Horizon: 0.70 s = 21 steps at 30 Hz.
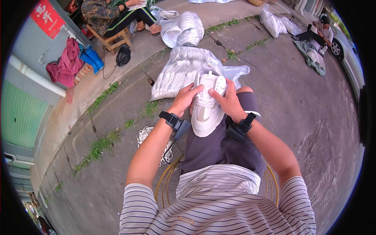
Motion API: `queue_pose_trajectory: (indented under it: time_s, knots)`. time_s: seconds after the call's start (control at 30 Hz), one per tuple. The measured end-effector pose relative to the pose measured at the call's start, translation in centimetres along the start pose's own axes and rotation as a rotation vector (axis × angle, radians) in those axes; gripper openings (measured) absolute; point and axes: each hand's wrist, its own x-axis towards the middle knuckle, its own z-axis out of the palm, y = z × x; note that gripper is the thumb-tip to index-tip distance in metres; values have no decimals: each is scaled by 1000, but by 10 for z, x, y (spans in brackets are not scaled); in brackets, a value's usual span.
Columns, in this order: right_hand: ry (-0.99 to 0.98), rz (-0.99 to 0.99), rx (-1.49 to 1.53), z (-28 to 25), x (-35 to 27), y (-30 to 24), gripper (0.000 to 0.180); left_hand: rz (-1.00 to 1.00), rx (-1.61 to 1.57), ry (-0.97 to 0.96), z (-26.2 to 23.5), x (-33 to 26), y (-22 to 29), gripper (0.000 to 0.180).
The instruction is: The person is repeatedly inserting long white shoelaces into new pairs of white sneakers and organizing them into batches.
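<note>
A white sneaker (206,122) with beige panels rests over my lap, its toe pointing back toward me. My left hand (183,100) grips it along the left side, thumb lying on the upper beside the tongue. On the other side my right hand (230,102) closes around the shoe, with its thumb pressed near the eyelets. White lace crosses the lower part of the opening, and the right flap with its eyelets stands spread outward. The fingers under the shoe are hidden. Black bands with small dark boxes sit on both wrists.
Just beyond the shoe lies a clear plastic bag (176,72) packed with white shoes; another full bag (188,29) is behind it. White laces (145,134) lie heaped on the ground left of my knees. Two people sit farther off, one near a parked car (340,47).
</note>
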Motion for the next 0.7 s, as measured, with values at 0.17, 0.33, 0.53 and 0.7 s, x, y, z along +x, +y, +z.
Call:
queue_pose_trajectory:
  time_s: [0.17, 0.33, 0.53, 0.7]
  knots:
    - [-29, -48, -28, 2, -3, -12, 91, -60, -74, -107, -12, -8, 3, 63]
    - [70, -157, -127, 14, -1, -5, 86, -44, -124, -131, -15, -7, 2, 56]
    - [-4, -65, -138, 18, -1, -14, 89, -148, -202, -164, -16, -15, -1, 65]
    - [-40, 23, -85, 14, -13, -25, 91, -220, -547, -80, -28, -22, 3, 74]
